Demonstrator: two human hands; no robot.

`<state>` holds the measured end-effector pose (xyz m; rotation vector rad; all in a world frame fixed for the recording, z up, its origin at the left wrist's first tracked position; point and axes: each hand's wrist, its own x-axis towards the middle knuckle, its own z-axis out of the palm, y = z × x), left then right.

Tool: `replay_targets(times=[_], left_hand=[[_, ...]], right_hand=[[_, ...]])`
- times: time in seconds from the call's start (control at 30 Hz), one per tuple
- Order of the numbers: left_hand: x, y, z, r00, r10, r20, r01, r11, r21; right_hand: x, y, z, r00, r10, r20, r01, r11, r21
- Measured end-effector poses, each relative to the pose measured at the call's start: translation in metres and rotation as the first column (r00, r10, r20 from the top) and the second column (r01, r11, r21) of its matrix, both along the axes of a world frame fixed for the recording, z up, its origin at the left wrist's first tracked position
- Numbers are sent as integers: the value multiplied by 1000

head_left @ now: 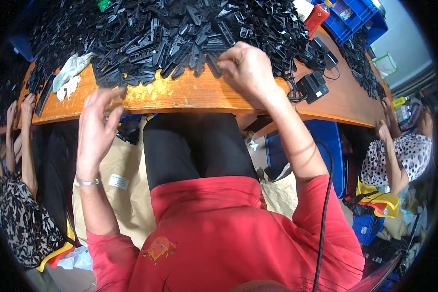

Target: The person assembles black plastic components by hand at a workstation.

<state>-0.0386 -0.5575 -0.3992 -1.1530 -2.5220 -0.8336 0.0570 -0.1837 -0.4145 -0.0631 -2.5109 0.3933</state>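
Observation:
A large heap of black plastic parts [165, 36], slim and pointed or clip-like, covers the far side of the wooden table [180, 100]. My left hand [98, 126] hovers over the table's near edge, somewhat smeared by motion. Its thumb and fingers stand apart, and a small dark piece shows just by the fingertips. At the near side of the heap my right hand [248, 68] is curled, thumb and fingertips drawn together above the black parts. Whatever lies between those fingertips is hidden.
Left of the heap lie a pale glove [73, 68] and a dark phone-like slab [45, 95]. Black boxes with cables [312, 87] rest on the right, below a red bottle [317, 19] and a blue crate [350, 19]. People work at both sides; a brown sack [114, 170] hangs below.

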Motion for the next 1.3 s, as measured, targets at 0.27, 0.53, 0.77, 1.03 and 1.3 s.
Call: replay_targets(times=[0.27,0.53,0.77,1.03,1.3], left_hand=[[17,163,-42,981,-124,-151,148,976,159],[3,188,-60,980,16,-198,12,991,136],[3,142,-51,981,-91,174,45,967,252],[-4,132,-61,999,-45,-24,48,981,185],[26,138,-55,992,-102,69,88,979,182]], right_hand=[[-58,10,-21,981,-115,155,58,940,336],[-57,-5,-24,980,-160,121,106,927,360],[-37,3,-7,985,-81,150,60,989,138],[-6,-3,22,990,19,142,4,987,-160],[44,-20,-20,979,114,169,-93,987,-129]])
